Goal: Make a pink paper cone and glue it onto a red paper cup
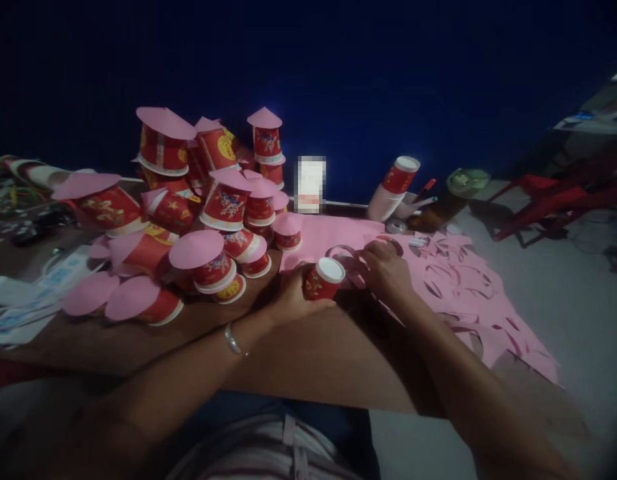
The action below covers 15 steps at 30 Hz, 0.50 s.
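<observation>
Gripping a red cup (320, 287) over the brown table (308, 363), the left hand (293, 295) wraps its side. At three o'clock from it, the right hand (387, 270) bends above pink paper (333, 232); whether it grasps anything, I cannot tell. Cone-topped cups (225, 205) crowd ten o'clock.

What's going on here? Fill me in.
A person's left hand holds a red cup with no cone on its white end. The right hand is close beside it, near cut pink paper; whether it grips anything is unclear. Red cups topped with pink cones are piled to the left.
</observation>
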Available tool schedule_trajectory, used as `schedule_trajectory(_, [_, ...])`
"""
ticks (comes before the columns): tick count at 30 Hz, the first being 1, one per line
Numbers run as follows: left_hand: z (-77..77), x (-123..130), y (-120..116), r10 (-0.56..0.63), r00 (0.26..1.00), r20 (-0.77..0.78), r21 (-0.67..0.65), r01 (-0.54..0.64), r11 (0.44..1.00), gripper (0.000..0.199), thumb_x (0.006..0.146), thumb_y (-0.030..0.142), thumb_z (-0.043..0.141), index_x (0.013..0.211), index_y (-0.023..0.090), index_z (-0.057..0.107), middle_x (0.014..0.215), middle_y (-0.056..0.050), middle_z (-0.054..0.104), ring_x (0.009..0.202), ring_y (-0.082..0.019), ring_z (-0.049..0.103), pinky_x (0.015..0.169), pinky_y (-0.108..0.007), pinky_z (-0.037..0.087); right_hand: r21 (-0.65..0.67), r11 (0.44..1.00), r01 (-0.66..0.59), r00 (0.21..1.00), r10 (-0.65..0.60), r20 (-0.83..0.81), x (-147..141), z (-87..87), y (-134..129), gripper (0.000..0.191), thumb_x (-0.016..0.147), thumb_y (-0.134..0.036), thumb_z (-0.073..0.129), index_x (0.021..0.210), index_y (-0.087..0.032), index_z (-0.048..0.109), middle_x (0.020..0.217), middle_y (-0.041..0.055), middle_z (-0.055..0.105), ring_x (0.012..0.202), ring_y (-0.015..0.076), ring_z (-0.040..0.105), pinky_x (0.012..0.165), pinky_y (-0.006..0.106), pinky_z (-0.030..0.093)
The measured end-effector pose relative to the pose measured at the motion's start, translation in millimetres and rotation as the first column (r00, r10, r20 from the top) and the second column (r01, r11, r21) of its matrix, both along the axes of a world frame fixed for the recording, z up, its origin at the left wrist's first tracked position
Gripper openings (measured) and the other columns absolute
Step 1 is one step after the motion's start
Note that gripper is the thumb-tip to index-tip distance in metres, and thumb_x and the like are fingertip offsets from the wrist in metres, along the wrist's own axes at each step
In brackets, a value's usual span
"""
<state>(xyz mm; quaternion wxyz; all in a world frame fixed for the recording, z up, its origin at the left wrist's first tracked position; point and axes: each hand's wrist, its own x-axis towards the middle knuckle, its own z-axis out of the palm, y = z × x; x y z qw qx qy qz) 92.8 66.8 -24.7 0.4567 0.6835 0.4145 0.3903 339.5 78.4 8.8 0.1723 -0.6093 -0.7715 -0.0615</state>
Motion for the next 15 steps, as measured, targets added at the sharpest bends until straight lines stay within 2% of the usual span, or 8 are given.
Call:
schedule_trajectory(3, [7.8, -2, -2, -0.017, 0.990, -0.141, -0.030, 0.013, 0.999, 0.062, 0.066, 0.035, 0.092, 0.116, 0.021, 0.059, 0.117, -0.009, 0.073, 0.107, -0.028, 0.071, 0.096, -0.047, 0.059, -0.141, 0.990, 0.024, 0.982, 0.003, 0.187, 1, -4.0, -4, 0.030, 0.105, -0.042, 0.058, 0.122, -0.027, 0.078, 0.108, 0.0134, 0.074, 0.100, 0.0271, 0.063, 0.066, 0.032, 0.041])
schedule_trajectory(5, [10.4, -2, -4, -0.031, 0.981, -0.192, -0.006, 0.030, 1.000, 0.063, 0.067, 0.032, 0.091, 0.119, 0.021, 0.058, 0.119, -0.009, 0.073, 0.110, -0.029, 0.071, 0.098, -0.048, 0.058, -0.187, 0.982, 0.015, 0.974, 0.028, 0.226, 3, -4.8, -3, 0.030, 0.106, -0.040, 0.057, 0.126, -0.029, 0.076, 0.103, 0.0122, 0.073, 0.096, 0.0263, 0.063, 0.065, 0.032, 0.040])
schedule_trajectory(10, [6.5, -1, -5, -0.102, 0.979, -0.176, 0.031, 0.109, 0.994, 0.065, 0.073, 0.030, 0.086, 0.129, 0.022, 0.055, 0.124, -0.011, 0.073, 0.113, -0.029, 0.071, 0.099, -0.048, 0.057, -0.123, 0.991, 0.044, 0.986, -0.023, 0.168, 6, -14.4, 2, 0.027, 0.106, -0.036, 0.056, 0.113, -0.022, 0.078, 0.103, 0.0136, 0.073, 0.095, 0.0265, 0.064, 0.068, 0.033, 0.041])
schedule_trajectory(15, [6.2, -3, -10, -0.117, 0.976, -0.184, 0.124, 0.141, 0.982, 0.060, 0.077, 0.030, 0.083, 0.128, 0.022, 0.054, 0.125, -0.011, 0.071, 0.115, -0.029, 0.070, 0.100, -0.048, 0.057, -0.072, 0.992, -0.100, 0.988, 0.108, 0.113, 4, -22.9, 4, 0.025, 0.102, -0.035, 0.063, 0.114, -0.018, 0.075, 0.102, 0.0128, 0.076, 0.093, 0.0247, 0.065, 0.071, 0.031, 0.041])
